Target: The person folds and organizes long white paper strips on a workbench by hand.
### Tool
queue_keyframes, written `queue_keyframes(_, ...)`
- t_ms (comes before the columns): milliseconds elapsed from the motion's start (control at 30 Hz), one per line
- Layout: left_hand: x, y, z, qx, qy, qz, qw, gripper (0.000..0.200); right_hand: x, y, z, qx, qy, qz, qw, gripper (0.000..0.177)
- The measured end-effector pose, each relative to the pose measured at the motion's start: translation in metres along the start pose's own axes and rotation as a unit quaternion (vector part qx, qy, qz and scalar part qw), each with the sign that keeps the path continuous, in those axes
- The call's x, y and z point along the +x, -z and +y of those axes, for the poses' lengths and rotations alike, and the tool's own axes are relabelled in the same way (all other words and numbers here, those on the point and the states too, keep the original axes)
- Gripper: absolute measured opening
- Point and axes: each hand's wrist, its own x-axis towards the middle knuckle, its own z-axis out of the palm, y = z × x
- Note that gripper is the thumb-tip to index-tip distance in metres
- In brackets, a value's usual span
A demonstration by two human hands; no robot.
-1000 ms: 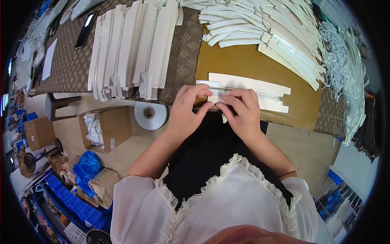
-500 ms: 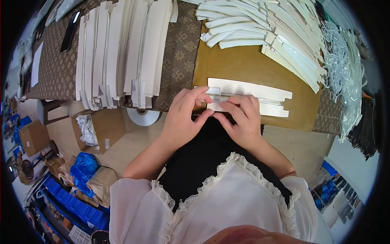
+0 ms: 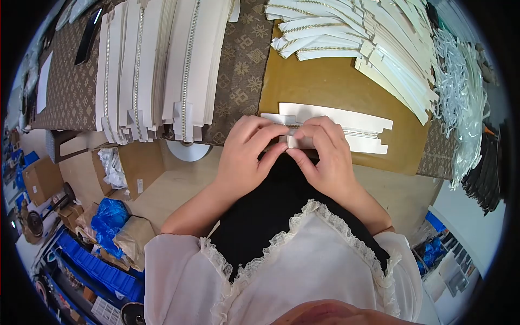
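Note:
A white card with notched ends lies near the front edge of the brown mat, and a metal-toothed zipper runs along its middle. My left hand is at the card's left end, thumb and fingers pinched together at its near edge. Beside it, my right hand pinches a small lifted flap of the card between thumb and forefinger. The fingertips of both hands nearly meet and hide part of the zipper's left end.
Stacks of carded zippers stand to the left on the patterned cloth. Loose white zippers and more cards are heaped behind the mat. White cords hang at the right. An open cardboard box sits below left.
My right hand's fingers have curled up and in toward the left hand. The card's near edge is now bent up between the fingertips. The view has shifted slightly.

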Motion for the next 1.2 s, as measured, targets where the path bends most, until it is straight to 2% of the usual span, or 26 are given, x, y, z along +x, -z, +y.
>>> queue_keyframes(67, 0.001, -0.007, -0.001, 0.069, -0.055, 0.037, 0.995, 0.026, -0.003, -0.002, 0.005, -0.012, 0.016, 0.011, 1.0, 0.026)
queue_keyframes(167, 0.002, -0.007, 0.006, 0.077, -0.029, 0.032, 0.996, 0.021, -0.01, -0.007, 0.013, -0.038, 0.053, 0.035, 0.997, 0.022)
queue_keyframes(267, 0.002, -0.007, 0.01, 0.08, -0.013, 0.026, 0.996, 0.019, -0.021, -0.008, 0.015, 0.065, -0.027, 0.112, 0.991, 0.017)
queue_keyframes(300, 0.002, -0.006, 0.01, 0.082, -0.008, 0.023, 0.996, 0.019, -0.024, -0.007, 0.016, 0.063, -0.027, 0.114, 0.991, 0.017)
queue_keyframes(400, 0.003, -0.007, 0.009, 0.082, -0.009, 0.021, 0.996, 0.02, -0.034, -0.003, 0.02, 0.228, -0.166, 0.212, 0.936, 0.017)
queue_keyframes(433, 0.003, -0.007, 0.008, 0.081, -0.015, 0.024, 0.996, 0.021, -0.036, -0.001, 0.02, 0.227, -0.166, 0.213, 0.936, 0.017)
queue_keyframes(500, 0.002, -0.007, 0.005, 0.08, -0.023, 0.027, 0.996, 0.022, -0.039, 0.002, 0.021, 0.157, -0.051, 0.179, 0.97, 0.019)
queue_keyframes(533, 0.001, -0.006, 0.002, 0.102, -0.069, 0.029, 0.992, 0.023, -0.04, 0.004, 0.022, 0.121, 0.006, 0.162, 0.979, 0.021)
queue_keyframes(567, 0.0, -0.005, -0.001, 0.122, -0.114, 0.031, 0.985, 0.024, -0.043, 0.005, 0.024, 0.119, 0.006, 0.163, 0.979, 0.021)
queue_keyframes(600, -0.002, -0.006, -0.004, 0.142, -0.159, 0.033, 0.976, 0.025, -0.047, 0.005, 0.029, 0.072, 0.051, 0.143, 0.986, 0.024)
queue_keyframes(667, -0.009, -0.009, -0.005, 0.135, -0.157, 0.04, 0.977, 0.028, -0.055, 0.006, 0.034, -0.023, 0.141, 0.098, 0.985, 0.032)
queue_keyframes(800, -0.018, -0.012, -0.011, 0.123, -0.16, 0.06, 0.978, 0.034, -0.058, 0.008, 0.031, -0.084, 0.124, 0.025, 0.988, 0.042)
queue_keyframes(967, -0.02, -0.013, -0.017, 0.11, -0.176, 0.079, 0.975, 0.036, -0.059, 0.004, 0.027, -0.113, 0.102, 0.001, 0.988, 0.046)
queue_keyframes(1200, -0.017, -0.012, -0.014, 0.108, -0.178, 0.114, 0.972, 0.033, -0.058, -0.001, 0.015, -0.251, 0.078, -0.055, 0.963, 0.055)
